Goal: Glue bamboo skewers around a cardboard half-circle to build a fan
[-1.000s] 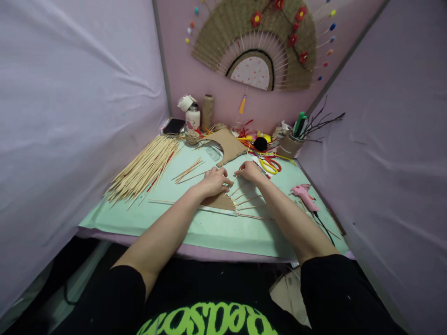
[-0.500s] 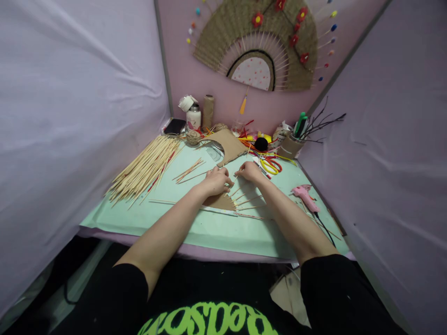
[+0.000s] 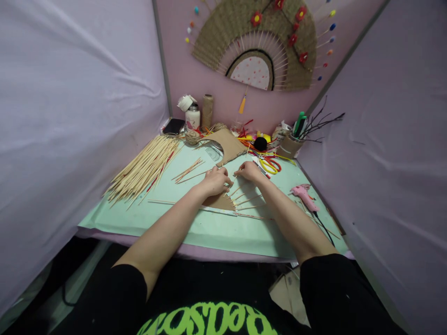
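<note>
My left hand (image 3: 215, 180) lies curled on a brown cardboard piece (image 3: 218, 202) on the green mat (image 3: 174, 223), pressing it down. Several thin bamboo sticks (image 3: 246, 201) fan out to the right from that cardboard. My right hand (image 3: 248, 171) sits just right of the left, fingers pinched on the far end of one stick (image 3: 234, 178). Both forearms reach in from the bottom of the view.
A big heap of bamboo skewers (image 3: 145, 170) lies at the left. A pink glue gun (image 3: 304, 195) rests at the right, yellow-handled scissors (image 3: 269, 164) behind my right hand. A cardboard sheet (image 3: 226, 144), twine, a bottle (image 3: 192, 117) and a pen cup (image 3: 291, 143) line the back wall.
</note>
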`<state>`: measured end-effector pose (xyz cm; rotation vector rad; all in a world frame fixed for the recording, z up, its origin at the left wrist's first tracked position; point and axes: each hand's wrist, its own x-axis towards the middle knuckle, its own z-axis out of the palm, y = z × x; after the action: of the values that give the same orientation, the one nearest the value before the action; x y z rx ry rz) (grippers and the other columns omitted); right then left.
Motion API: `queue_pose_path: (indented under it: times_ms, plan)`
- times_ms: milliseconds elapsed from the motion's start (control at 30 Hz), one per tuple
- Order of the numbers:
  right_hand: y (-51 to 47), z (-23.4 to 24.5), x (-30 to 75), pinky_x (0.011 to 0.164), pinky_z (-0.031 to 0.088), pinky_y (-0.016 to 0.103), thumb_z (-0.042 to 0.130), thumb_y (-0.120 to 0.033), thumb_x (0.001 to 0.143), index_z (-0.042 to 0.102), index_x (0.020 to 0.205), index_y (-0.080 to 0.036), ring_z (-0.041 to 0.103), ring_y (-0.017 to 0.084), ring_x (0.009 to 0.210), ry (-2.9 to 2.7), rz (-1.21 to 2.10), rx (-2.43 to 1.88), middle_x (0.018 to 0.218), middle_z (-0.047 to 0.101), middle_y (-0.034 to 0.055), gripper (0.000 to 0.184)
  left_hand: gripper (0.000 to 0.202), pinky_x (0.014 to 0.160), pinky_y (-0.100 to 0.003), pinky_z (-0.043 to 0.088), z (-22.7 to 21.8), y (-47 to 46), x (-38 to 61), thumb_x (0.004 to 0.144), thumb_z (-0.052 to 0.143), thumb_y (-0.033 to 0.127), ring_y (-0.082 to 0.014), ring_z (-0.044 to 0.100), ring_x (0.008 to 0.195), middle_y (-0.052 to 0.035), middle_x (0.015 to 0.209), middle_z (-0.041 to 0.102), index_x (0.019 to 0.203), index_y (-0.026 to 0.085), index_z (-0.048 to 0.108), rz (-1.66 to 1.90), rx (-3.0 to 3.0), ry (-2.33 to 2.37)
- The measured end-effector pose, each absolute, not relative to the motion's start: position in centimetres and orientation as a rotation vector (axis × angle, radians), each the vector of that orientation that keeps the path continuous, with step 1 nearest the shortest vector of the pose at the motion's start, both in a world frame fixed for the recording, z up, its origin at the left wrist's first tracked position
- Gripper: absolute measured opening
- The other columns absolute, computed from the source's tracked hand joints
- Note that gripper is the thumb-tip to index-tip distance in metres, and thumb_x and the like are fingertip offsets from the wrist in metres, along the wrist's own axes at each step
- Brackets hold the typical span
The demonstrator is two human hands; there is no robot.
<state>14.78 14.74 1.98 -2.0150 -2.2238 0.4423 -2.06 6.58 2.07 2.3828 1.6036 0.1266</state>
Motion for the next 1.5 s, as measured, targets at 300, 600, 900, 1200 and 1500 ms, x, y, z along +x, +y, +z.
queue_pose_path:
  times_ms: [300, 600, 900, 1200, 1500]
  plan:
    - [14.85, 1.83, 15.03, 0.071, 0.043, 0.025, 0.067, -0.042, 0.085, 0.076, 0.092, -0.017, 0.065, 0.017, 0.082, -2.259, 0.494, -1.989, 0.092, 0.075, 0.0075, 0.027, 0.029, 0.098, -0.044, 0.036, 1.61, 6.78, -2.13, 0.084, 0.070, 0.039, -0.0298, 0.042, 0.119, -0.0045, 0.129, 0.053, 0.112, 0.039, 0.074, 0.160, 2.403, 1.597]
    - [15.28, 2.16, 15.41, 0.077, 0.043, 0.024, 0.045, -0.028, 0.097, 0.074, 0.105, -0.014, 0.065, 0.020, 0.096, -2.251, 0.472, -2.013, 0.111, 0.073, 0.0133, 0.034, 0.029, 0.098, -0.045, 0.035, 1.69, 6.79, -2.10, 0.084, 0.069, 0.041, -0.0303, 0.041, 0.120, -0.0041, 0.130, 0.051, 0.113, 0.042, 0.073, 0.138, 2.405, 1.598]
    - [15.11, 2.24, 15.38, 0.075, 0.043, 0.025, 0.044, -0.028, 0.096, 0.075, 0.103, -0.014, 0.065, 0.021, 0.094, -2.259, 0.471, -1.994, 0.107, 0.074, 0.0132, 0.035, 0.029, 0.098, -0.046, 0.036, 2.04, 6.54, -1.98, 0.084, 0.067, 0.039, -0.0303, 0.041, 0.120, -0.0047, 0.130, 0.052, 0.113, 0.040, 0.073, 0.126, 2.407, 1.595]
    - [15.09, 2.28, 15.48, 0.078, 0.043, 0.025, 0.045, -0.032, 0.096, 0.074, 0.105, -0.015, 0.066, 0.020, 0.096, -2.253, 0.447, -2.025, 0.108, 0.074, 0.0132, 0.035, 0.028, 0.098, -0.046, 0.035, 1.89, 6.63, -1.97, 0.084, 0.068, 0.038, -0.0305, 0.041, 0.119, -0.0051, 0.130, 0.053, 0.112, 0.040, 0.074, 0.139, 2.412, 1.591]
    - [15.10, 2.37, 15.64, 0.084, 0.044, 0.027, 0.047, -0.032, 0.096, 0.075, 0.104, -0.016, 0.066, 0.022, 0.102, -2.273, 0.436, -2.046, 0.113, 0.073, 0.0140, 0.034, 0.030, 0.098, -0.046, 0.035, 2.19, 6.51, -1.80, 0.085, 0.068, 0.037, -0.0303, 0.040, 0.120, -0.0042, 0.131, 0.052, 0.114, 0.040, 0.073, 0.104, 2.400, 1.593]
